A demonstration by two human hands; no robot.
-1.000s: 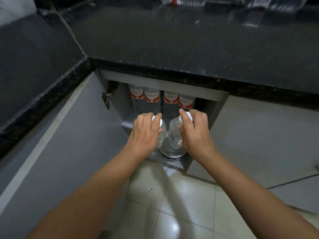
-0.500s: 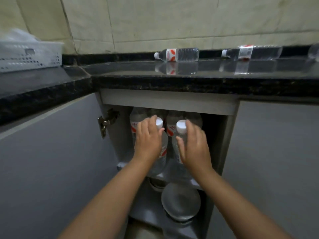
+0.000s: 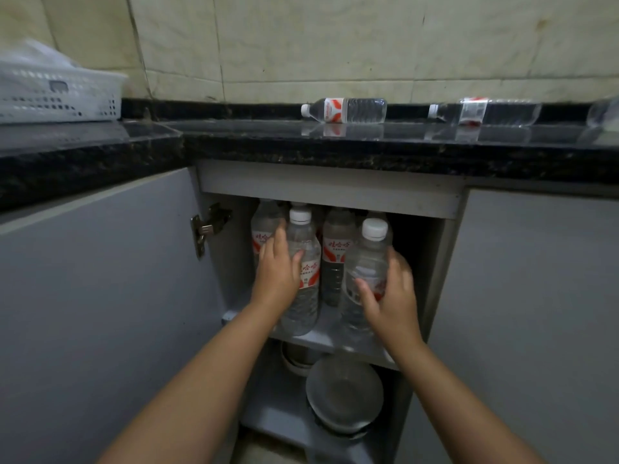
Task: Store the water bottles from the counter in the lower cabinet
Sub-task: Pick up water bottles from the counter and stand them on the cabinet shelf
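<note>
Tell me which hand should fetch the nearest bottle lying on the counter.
Right hand, probably: the nearest lying bottle sits above and right of the left hand, closer to the right's side.

Two clear plastic water bottles with white caps stand upright at the front of the grey lower cabinet's upper shelf (image 3: 321, 339): the left front bottle (image 3: 303, 262), red-and-white label showing, and the right front bottle (image 3: 366, 262) beside it. More labelled bottles (image 3: 338, 242) stand behind. On the black speckled stone counter (image 3: 335, 152), two bottles lie sideways: one (image 3: 345, 110) centre, another (image 3: 485, 111) further right.
</note>
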